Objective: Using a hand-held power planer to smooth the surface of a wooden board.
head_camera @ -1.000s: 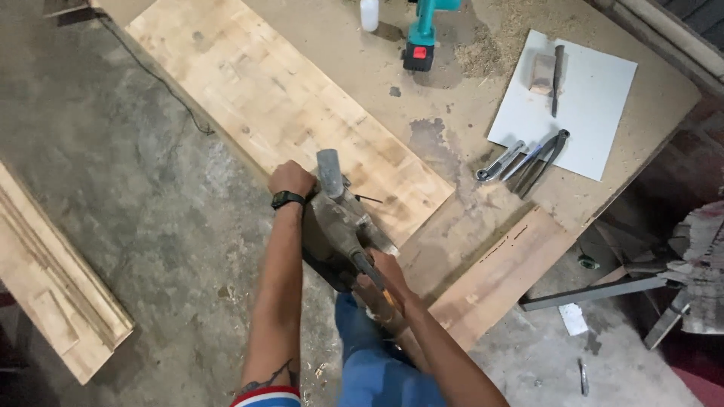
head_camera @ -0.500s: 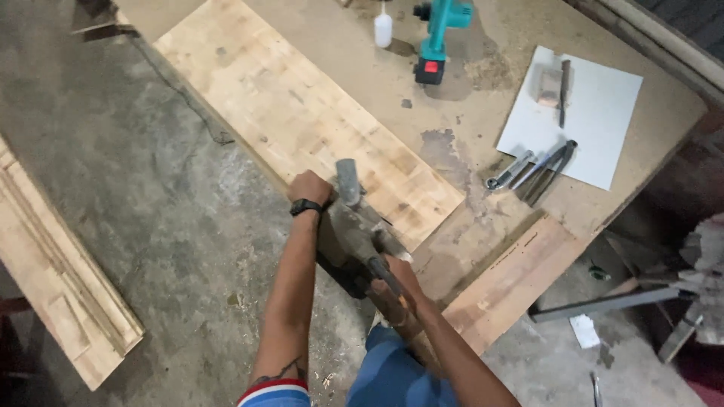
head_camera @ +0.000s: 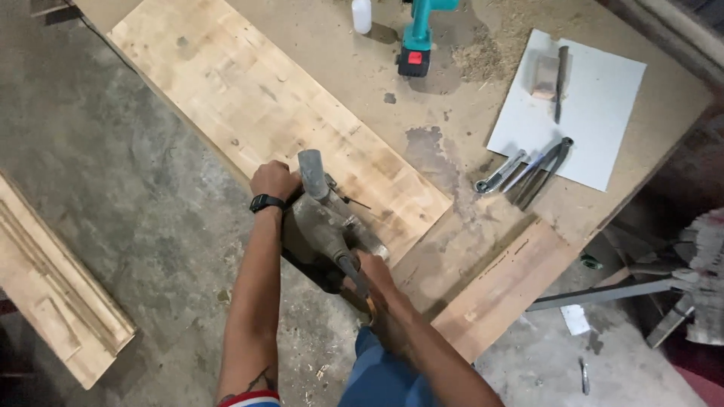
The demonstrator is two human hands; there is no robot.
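Note:
A long pale wooden board lies on a dusty workbench. At its near edge sits a grey hand-held power tool, dusty, with an upright side handle. My left hand, a black watch on the wrist, is closed around the tool's front by that handle. My right hand grips the rear handle, close to my blue-clad leg. The tool's working face is hidden underneath.
On the bench: a white bottle, a teal cordless tool, a white sheet with a small block and chisel, pliers and a spanner. A short plank overhangs at right. Moulded timber lies on the concrete floor.
The view has shifted so the board and bench sit lower and further right in frame. Both hands stay on the power tool at the board's near edge.

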